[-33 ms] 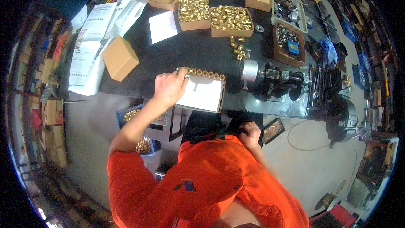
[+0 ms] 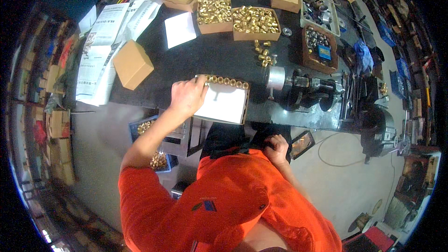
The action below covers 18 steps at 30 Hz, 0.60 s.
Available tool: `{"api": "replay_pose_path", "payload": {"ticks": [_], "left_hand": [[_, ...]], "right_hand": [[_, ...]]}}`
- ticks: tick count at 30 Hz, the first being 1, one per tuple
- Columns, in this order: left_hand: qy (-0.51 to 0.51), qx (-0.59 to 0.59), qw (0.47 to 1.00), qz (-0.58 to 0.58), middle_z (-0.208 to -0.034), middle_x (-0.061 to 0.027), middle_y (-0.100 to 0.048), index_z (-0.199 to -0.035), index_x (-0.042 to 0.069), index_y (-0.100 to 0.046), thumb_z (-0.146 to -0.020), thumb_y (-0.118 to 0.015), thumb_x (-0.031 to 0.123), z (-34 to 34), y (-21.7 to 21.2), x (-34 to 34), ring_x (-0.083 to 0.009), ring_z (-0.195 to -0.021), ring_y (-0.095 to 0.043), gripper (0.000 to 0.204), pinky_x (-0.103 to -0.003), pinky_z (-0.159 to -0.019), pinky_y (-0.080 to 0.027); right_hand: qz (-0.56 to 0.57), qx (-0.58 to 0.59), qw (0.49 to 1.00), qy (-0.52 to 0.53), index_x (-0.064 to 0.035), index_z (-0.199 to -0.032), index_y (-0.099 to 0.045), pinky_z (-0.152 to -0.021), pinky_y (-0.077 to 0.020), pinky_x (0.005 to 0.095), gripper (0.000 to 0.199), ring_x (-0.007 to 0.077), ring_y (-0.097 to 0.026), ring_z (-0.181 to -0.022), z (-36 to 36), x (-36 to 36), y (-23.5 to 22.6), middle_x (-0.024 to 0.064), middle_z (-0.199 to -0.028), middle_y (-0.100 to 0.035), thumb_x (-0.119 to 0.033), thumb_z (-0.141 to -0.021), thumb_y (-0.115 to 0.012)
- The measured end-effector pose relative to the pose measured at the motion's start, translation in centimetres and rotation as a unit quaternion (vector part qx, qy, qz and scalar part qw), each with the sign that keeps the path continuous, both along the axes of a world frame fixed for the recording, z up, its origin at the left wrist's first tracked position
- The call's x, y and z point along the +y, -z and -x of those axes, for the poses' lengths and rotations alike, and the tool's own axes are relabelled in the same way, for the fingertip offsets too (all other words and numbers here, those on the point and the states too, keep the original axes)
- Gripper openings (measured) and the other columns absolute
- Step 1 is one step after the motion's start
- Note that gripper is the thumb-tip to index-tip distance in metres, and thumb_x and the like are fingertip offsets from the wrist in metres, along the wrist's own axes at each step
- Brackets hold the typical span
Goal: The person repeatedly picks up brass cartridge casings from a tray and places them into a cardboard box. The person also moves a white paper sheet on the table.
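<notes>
My left hand (image 2: 187,96) rests on the left end of a shallow cardboard box (image 2: 224,102) lined with white paper, at the near edge of the black workbench. Its fingertips touch the first of a row of brass fittings (image 2: 227,82) set along the box's far wall. My right hand (image 2: 277,148) is below the bench edge, fingers curled against the dark cloth on my lap; whether it holds anything is hidden. I wear an orange top.
Two open boxes of brass fittings (image 2: 213,11) (image 2: 255,20) stand further back, with loose fittings (image 2: 264,52) in front. A closed carton (image 2: 132,64), white sheets (image 2: 180,29), printed papers (image 2: 101,42), a tray of steel parts (image 2: 320,42) and a small lathe-like machine (image 2: 308,88) surround them.
</notes>
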<state>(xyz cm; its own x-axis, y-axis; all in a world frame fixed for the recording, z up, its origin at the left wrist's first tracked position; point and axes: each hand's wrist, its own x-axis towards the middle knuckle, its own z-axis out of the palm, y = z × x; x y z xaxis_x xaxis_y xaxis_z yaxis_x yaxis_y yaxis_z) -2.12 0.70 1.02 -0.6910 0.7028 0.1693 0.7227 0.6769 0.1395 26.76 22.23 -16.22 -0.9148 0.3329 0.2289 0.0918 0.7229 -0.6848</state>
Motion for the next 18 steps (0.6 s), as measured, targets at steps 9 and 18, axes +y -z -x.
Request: {"api": "replay_pose_path", "payload": {"ticks": [9,18], "left_hand": [[0.013,-0.018,1.000,-0.006,-0.069,-0.0100,-0.065,-0.100,0.010,-0.059,-0.084,-0.065,0.024,0.3,-2.5,0.6,-0.0304,-0.065,-0.066,0.022,-0.043,-0.058,-0.051],[0.193,-0.085,0.977,-0.027,-0.090,-0.0145,-0.067,-0.101,0.008,-0.065,-0.080,-0.057,0.008,8.2,-0.7,11.6,-0.0342,-0.090,-0.065,0.022,-0.046,-0.076,-0.052]], "right_hand": [[-0.010,0.001,1.000,-0.001,-0.0075,-0.078,-0.063,-0.065,-0.0474,0.0422,0.024,0.0321,-0.056,-0.075,-0.1,0.1,0.2,0.0086,-0.079,-0.060,-0.011,-0.054,-0.066],[-0.032,0.002,0.999,0.005,-0.0090,-0.077,-0.064,-0.064,-0.0467,0.0434,0.022,0.0330,-0.055,-0.073,-0.3,0.2,1.0,0.0087,-0.076,-0.058,-0.013,-0.055,-0.066]]}}
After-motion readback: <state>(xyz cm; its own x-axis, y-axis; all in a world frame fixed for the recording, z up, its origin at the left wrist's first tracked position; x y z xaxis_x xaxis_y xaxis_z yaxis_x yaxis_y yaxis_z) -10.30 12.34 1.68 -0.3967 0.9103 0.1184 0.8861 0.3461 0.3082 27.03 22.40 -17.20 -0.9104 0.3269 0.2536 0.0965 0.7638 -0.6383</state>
